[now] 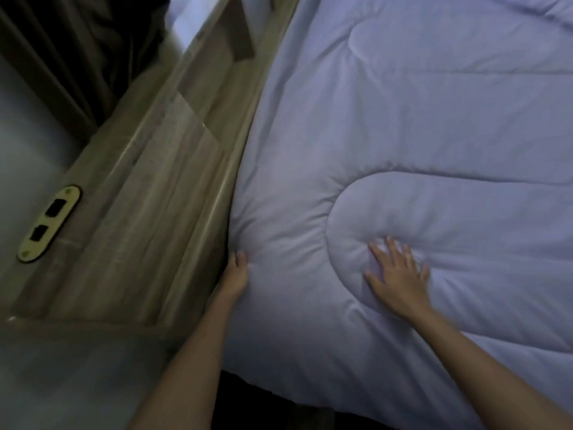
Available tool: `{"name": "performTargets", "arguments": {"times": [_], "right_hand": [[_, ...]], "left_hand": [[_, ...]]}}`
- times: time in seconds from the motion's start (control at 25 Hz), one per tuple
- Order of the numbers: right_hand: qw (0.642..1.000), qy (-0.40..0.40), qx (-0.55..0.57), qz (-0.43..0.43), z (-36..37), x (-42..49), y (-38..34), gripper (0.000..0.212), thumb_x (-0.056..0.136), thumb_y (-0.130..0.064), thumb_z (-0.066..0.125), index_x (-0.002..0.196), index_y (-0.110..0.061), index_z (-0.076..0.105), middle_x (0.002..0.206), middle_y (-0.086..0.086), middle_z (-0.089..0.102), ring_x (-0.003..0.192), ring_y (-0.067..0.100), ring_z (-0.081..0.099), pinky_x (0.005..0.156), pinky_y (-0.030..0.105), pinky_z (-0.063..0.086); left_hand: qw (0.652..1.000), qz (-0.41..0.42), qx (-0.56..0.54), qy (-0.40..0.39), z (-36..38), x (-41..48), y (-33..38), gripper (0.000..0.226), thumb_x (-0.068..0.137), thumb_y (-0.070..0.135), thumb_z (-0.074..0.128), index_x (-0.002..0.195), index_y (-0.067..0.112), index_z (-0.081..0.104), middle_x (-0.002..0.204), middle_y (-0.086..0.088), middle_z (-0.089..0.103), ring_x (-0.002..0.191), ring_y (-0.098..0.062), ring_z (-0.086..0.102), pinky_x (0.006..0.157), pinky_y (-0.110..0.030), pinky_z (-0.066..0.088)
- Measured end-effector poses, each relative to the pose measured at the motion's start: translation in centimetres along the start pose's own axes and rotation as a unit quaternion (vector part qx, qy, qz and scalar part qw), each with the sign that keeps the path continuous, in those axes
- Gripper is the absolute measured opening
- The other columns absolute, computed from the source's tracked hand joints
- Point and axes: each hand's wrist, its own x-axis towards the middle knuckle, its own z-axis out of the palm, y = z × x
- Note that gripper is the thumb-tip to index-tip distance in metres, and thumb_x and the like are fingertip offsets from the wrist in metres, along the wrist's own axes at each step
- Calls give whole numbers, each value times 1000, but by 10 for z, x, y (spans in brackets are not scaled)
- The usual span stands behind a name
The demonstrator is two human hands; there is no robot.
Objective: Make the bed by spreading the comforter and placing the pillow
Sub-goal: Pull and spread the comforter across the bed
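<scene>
Beside pale wooden side panel (155, 212), left hand (237, 273) touching edge of puffy white quilted comforter (403, 119); grip hard to tell. Right hand (398, 274) pressing comforter top, grip spread flat.

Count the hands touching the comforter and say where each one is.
2. The left hand touches the comforter at its edge beside the wooden panel; the right hand lies flat, fingers spread, on its rounded quilted section. No others show.
</scene>
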Motion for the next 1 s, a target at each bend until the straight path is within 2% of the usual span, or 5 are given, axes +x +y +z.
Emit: {"name": "performTargets", "arguments": {"times": [0.4,0.52,0.64,0.8,1.0], "right_hand": [[995,69,-66,9,17,-6,-3,66,82,-61,32,143,-36,30,154,3,34,138,34,35,100,64,31],[989,147,15,-14,-3,4,12,60,85,-50,36,133,-18,52,140,9,52,125,31,53,98,50,43],[952,276,133,17,-27,25,24,48,89,-32,40,122,-2,59,130,17,59,119,33,56,101,41,42],[941,229,244,-48,-31,44,5,39,92,-14,42,124,0,58,132,18,57,125,30,52,108,27,31],[985,134,-41,-102,5,18,58,54,94,-43,29,145,-26,34,153,-2,34,141,22,32,111,53,22]], "left_hand": [[995,-63,-30,74,18,17,10,46,101,25,33,135,-5,42,142,-26,43,129,-39,43,105,-41,34],[951,170,129,223,35,-14,54,47,93,20,34,134,-1,46,140,-23,46,129,-39,44,105,-50,33],[892,406,141,141,83,-46,100,51,92,28,32,131,1,52,136,-19,53,128,-34,49,107,-47,35],[879,441,179,-4,140,-78,118,50,92,28,31,132,7,53,138,-11,54,129,-26,50,108,-47,37],[822,403,378,137,121,-72,33,52,98,32,28,141,7,41,145,-12,45,131,-28,47,104,-42,34]]}}
